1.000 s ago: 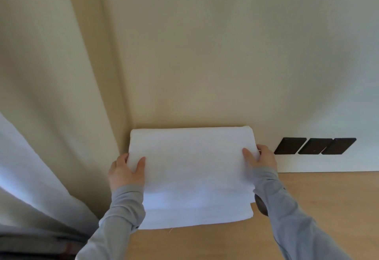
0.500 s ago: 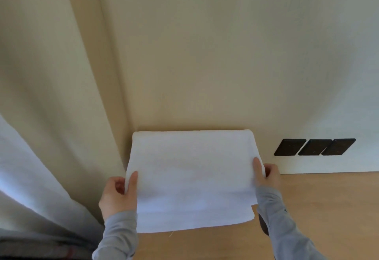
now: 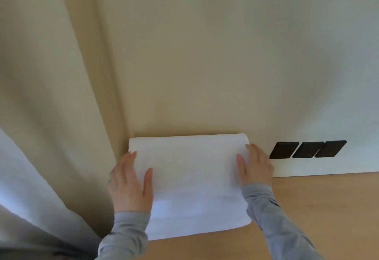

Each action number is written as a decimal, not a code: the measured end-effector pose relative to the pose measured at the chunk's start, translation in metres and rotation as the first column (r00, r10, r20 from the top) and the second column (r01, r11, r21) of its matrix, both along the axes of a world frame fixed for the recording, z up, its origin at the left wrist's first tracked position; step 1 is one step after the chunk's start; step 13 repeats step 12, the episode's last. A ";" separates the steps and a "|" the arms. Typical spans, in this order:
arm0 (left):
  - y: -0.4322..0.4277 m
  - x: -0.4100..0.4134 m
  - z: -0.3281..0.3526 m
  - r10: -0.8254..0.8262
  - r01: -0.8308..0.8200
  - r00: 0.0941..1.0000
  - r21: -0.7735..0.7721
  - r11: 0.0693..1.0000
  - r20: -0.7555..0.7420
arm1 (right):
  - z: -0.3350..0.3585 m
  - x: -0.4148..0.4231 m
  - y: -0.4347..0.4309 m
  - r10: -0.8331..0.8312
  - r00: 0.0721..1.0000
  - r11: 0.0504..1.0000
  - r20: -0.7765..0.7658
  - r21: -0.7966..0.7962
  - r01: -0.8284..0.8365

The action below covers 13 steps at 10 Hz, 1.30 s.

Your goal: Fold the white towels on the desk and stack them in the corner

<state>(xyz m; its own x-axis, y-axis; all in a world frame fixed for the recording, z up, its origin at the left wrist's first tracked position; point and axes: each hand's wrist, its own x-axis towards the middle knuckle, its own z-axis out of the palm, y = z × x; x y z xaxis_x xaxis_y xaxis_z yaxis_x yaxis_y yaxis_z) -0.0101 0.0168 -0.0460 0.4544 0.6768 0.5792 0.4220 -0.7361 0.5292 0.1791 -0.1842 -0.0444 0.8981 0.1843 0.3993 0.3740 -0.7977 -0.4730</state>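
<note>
A stack of folded white towels [image 3: 194, 179] lies in the desk's back left corner, its far edge against the wall. My left hand [image 3: 131, 183] rests flat on the top towel's left side with straight fingers. My right hand [image 3: 255, 167] lies flat on the right side, fingers straight along the edge. A lower folded towel [image 3: 196, 227] sticks out at the near edge under the top one.
The wooden desk [image 3: 307, 214] stretches to the right and toward me. A beige curtain [image 3: 51, 116] hangs at the left beside the stack. Three black wall plates [image 3: 307, 150] sit on the wall just right of the towels.
Both hands let go of the towel's side edges and moved onto its top, lying flat. The towel now sits down on the stack against the wall.
</note>
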 end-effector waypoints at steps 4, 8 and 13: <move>0.058 0.049 -0.019 -0.178 0.189 0.736 -0.054 0.980 -0.653 | -0.007 0.036 0.013 0.225 0.951 0.833 -0.211 -0.464 -0.300; 0.058 0.051 0.008 -0.183 0.214 0.741 -0.032 0.976 -0.646 | 0.023 0.022 0.017 0.295 0.939 0.882 -0.177 -0.327 -0.339; 0.034 0.012 0.067 -0.196 0.175 0.808 -0.092 0.980 -0.556 | 0.060 -0.029 0.006 0.395 0.863 0.798 -0.314 -0.348 -0.492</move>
